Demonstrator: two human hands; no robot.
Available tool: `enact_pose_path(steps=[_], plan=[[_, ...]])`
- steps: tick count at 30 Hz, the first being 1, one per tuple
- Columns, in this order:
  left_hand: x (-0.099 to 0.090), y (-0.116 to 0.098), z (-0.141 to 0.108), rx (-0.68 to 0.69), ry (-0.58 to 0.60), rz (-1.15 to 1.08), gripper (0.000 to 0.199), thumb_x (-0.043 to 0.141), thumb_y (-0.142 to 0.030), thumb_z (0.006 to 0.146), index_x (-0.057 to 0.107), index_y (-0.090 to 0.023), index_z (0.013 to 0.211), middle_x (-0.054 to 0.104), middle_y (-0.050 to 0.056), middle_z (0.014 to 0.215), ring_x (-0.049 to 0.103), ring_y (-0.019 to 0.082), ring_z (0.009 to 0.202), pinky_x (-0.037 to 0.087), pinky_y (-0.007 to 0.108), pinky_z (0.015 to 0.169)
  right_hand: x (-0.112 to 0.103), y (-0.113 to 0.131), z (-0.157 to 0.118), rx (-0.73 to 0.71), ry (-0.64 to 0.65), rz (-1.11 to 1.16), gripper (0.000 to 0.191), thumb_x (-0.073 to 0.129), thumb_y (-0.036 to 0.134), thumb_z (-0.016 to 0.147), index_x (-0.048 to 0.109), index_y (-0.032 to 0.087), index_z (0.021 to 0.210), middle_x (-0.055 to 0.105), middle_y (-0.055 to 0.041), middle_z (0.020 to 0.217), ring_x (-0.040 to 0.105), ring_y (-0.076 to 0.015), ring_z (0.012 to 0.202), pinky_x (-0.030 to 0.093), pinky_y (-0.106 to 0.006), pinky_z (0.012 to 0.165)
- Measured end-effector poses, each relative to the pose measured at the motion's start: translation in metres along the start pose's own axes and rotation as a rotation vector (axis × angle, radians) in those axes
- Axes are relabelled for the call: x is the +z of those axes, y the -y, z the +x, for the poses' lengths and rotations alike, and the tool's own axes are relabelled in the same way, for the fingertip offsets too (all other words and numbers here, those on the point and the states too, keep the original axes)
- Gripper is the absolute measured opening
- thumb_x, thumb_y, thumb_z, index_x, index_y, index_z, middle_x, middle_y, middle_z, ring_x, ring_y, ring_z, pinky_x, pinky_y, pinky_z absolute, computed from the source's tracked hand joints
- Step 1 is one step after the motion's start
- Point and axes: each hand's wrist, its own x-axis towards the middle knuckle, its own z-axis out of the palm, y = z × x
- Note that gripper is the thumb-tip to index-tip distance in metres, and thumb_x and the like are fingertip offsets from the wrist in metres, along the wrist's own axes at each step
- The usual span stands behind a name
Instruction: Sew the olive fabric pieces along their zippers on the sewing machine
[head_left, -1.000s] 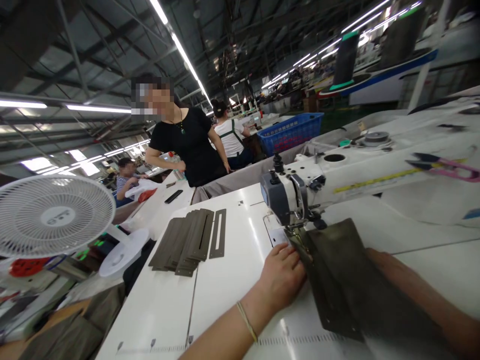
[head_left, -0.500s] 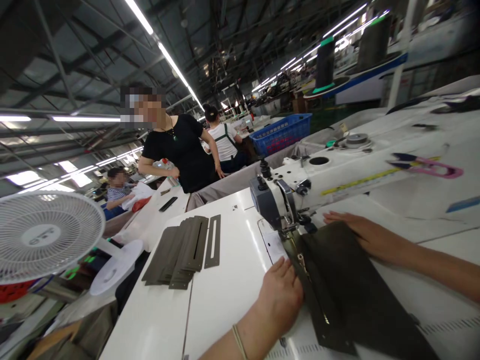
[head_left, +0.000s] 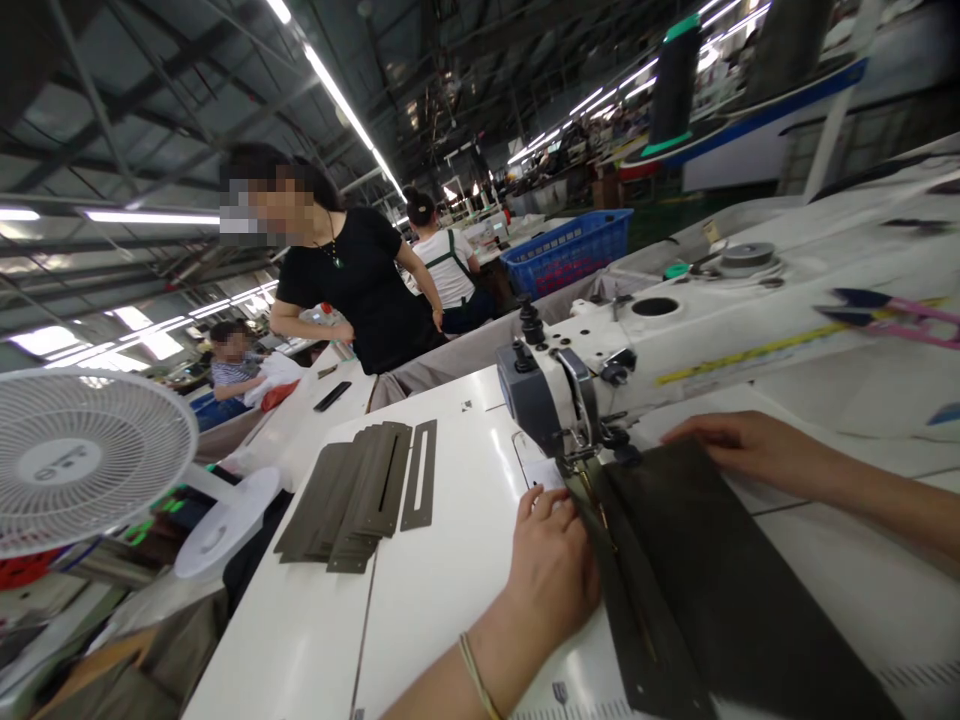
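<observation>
A dark olive fabric panel [head_left: 739,570] lies on the sewing machine bed, its far end under the presser foot of the sewing machine [head_left: 551,385]. Along its left part runs a brass-coloured zipper [head_left: 602,512]. My left hand [head_left: 553,560] is curled at the panel's left edge, fingertips beside a small white patch [head_left: 541,473] near the foot; the thumb is hidden. Stretched out, the fingers of my right hand [head_left: 727,440] rest at the panel's upper right edge, to the right of the foot.
Left of the machine lie a fanned stack of olive slotted strips [head_left: 345,495] and one separate strip [head_left: 420,475]. A white fan [head_left: 90,465] stands at far left. Pink-handled snips [head_left: 892,310] and a yellow tape [head_left: 739,345] lie on the machine. A person in black [head_left: 345,290] stands across the table.
My left hand's fingers have spread and shifted slightly forward along the panel edge. My right hand stays by the far edge. The view has shifted a little, and the standing person's head leans further left.
</observation>
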Motion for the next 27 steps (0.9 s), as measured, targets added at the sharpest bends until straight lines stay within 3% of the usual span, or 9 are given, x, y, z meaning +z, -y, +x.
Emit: enact_pose_path(steps=[4,9,12,15,20,24,27], plan=[[-0.003,-0.005,0.002,-0.027,0.036,0.068,0.016,0.056,-0.015,0.064,0.06,-0.017,0.08,0.064,0.01,0.088,0.055,0.028,0.092,0.044,0.052,0.097,-0.008,0.002,0.004,-0.026,0.057,0.024,0.038,0.028,0.016,0.089,0.066,0.02,0.081,0.067,-0.0018,0.073,0.064,-0.016,0.066,0.047,-0.027,0.064],[-0.001,-0.007,0.0,-0.074,0.007,0.02,0.025,0.055,-0.013,0.063,0.061,-0.016,0.087,0.064,0.01,0.096,0.054,0.029,0.095,0.042,0.052,0.097,-0.013,-0.003,0.012,-0.066,0.063,-0.05,0.045,0.025,0.028,0.097,0.065,0.021,0.078,0.067,-0.0075,0.087,0.064,-0.0205,0.084,0.049,-0.032,0.076],[0.0,-0.006,0.0,-0.062,0.003,0.019,0.025,0.055,-0.013,0.062,0.061,-0.016,0.086,0.063,0.01,0.095,0.054,0.029,0.096,0.042,0.052,0.098,-0.01,-0.005,0.016,-0.098,0.079,-0.182,0.036,0.043,0.042,0.093,0.06,0.021,0.069,0.061,-0.0075,0.075,0.059,-0.0247,0.075,0.045,-0.038,0.067],[0.0,-0.006,0.001,-0.052,0.004,0.03,0.017,0.055,-0.014,0.064,0.059,-0.016,0.08,0.062,0.01,0.09,0.054,0.028,0.092,0.042,0.052,0.097,-0.01,0.0,0.018,-0.12,0.06,-0.314,0.033,0.046,0.039,0.094,0.055,0.021,0.067,0.058,-0.0079,0.074,0.055,-0.0259,0.075,0.039,-0.038,0.062],[0.001,-0.009,0.0,-0.086,-0.042,-0.022,0.012,0.054,-0.014,0.068,0.055,-0.018,0.079,0.06,0.009,0.09,0.054,0.027,0.093,0.043,0.052,0.096,-0.013,0.038,0.011,-0.234,0.012,-0.429,0.025,0.043,0.022,0.094,0.059,0.018,0.076,0.058,-0.0106,0.079,0.053,-0.0274,0.077,0.039,-0.041,0.066],[0.003,-0.01,-0.006,-0.166,-0.116,-0.067,0.019,0.052,-0.011,0.067,0.051,-0.018,0.085,0.057,0.011,0.09,0.053,0.027,0.088,0.049,0.05,0.086,0.004,0.076,-0.005,-0.48,0.099,-0.23,0.023,0.042,0.021,0.096,0.064,0.018,0.093,0.064,-0.0083,0.093,0.058,-0.0226,0.087,0.047,-0.038,0.08],[0.006,-0.008,-0.009,-0.208,-0.208,-0.114,0.035,0.052,-0.01,0.068,0.051,-0.014,0.102,0.057,0.016,0.103,0.054,0.03,0.097,0.051,0.051,0.085,0.018,0.086,-0.015,-0.463,0.176,-0.12,0.023,0.042,0.024,0.096,0.063,0.018,0.103,0.063,-0.0099,0.108,0.059,-0.0211,0.091,0.05,-0.039,0.081]])
